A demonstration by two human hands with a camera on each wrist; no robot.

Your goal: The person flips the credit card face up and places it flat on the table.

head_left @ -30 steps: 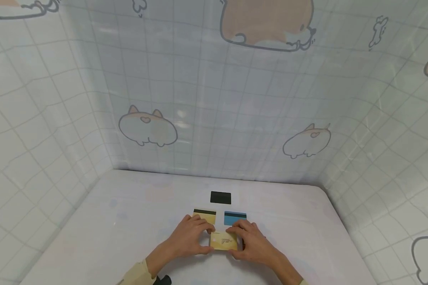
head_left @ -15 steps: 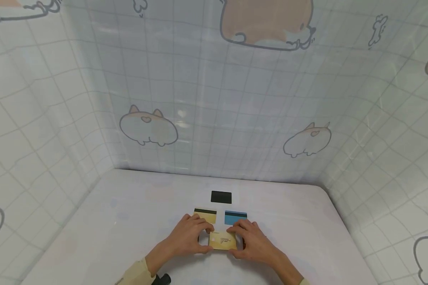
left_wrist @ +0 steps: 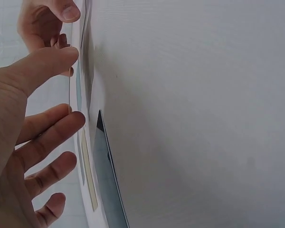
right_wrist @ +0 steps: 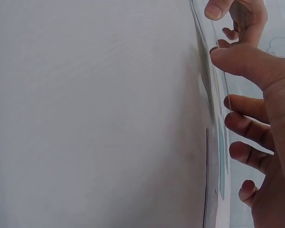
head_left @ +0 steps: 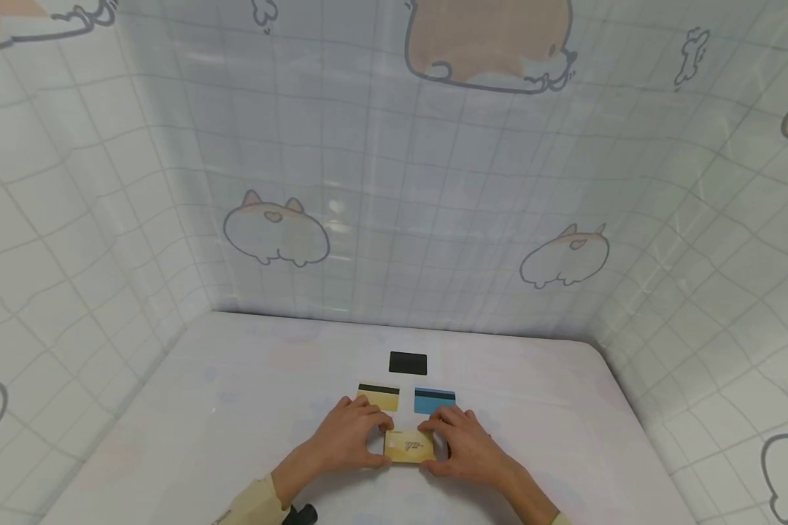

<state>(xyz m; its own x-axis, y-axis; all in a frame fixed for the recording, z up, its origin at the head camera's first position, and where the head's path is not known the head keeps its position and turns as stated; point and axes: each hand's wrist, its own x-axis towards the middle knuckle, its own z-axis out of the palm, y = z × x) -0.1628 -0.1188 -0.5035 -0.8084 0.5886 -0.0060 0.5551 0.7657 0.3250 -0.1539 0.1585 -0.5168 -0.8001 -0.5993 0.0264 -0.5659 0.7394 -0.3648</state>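
Observation:
A yellow card (head_left: 409, 446) with a printed logo is held level between both hands. My left hand (head_left: 351, 436) pinches its left edge between thumb and fingers, and my right hand (head_left: 468, 445) pinches the right edge the same way. Both wrist views show this card (left_wrist: 70, 90) edge-on as a thin line, apart from the table. Beyond the fingers lie a yellow card (head_left: 379, 398) with a dark stripe, partly covered by the left fingertips, and a blue striped card (head_left: 435, 400). Below the left hand, the left wrist view shows another blue-grey card (left_wrist: 109, 175) with a dark corner.
A black card (head_left: 408, 363) lies farthest back on the white table (head_left: 269, 364). Another thin card edge (right_wrist: 207, 175) shows below the right hand. Patterned curtain-like walls (head_left: 394, 182) stand at the back and sides. A black cylindrical object (head_left: 302, 515) is beside the left sleeve.
The hands keep their hold on the yellow card, which has shifted very slightly left and tilted a little. The cards on the table have stayed in place.

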